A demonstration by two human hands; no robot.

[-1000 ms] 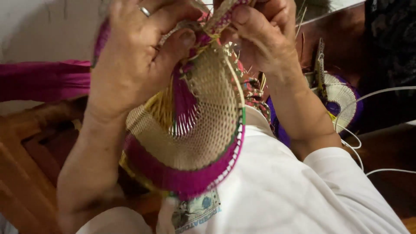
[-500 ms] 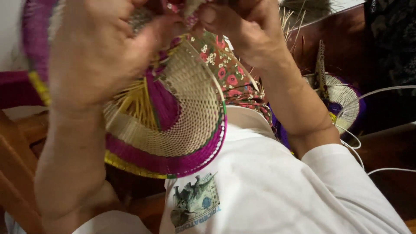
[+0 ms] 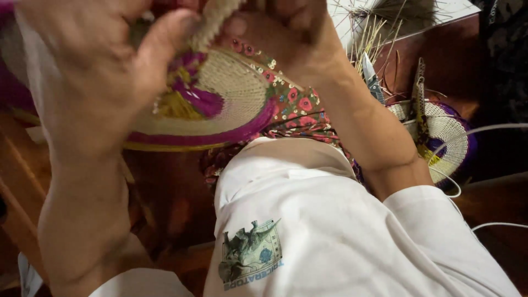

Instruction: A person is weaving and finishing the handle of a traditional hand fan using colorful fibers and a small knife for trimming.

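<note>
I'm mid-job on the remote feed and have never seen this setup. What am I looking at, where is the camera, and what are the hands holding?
There is no machine here: these are one person's two bare hands, filmed by a single camera worn on that person's head and looking down, so everything appears close and partly blurred.

The left hand and the right hand are raised near the lens, and together they grip a round woven fan, straw-coloured with a magenta band near its edge. The fingers close on its upper part.

Below is the person's white shirt and a flowered cloth. To the right, on a dark wooden surface, lies a second woven piece with loose straw strands behind it and thin white cords across it.
</note>
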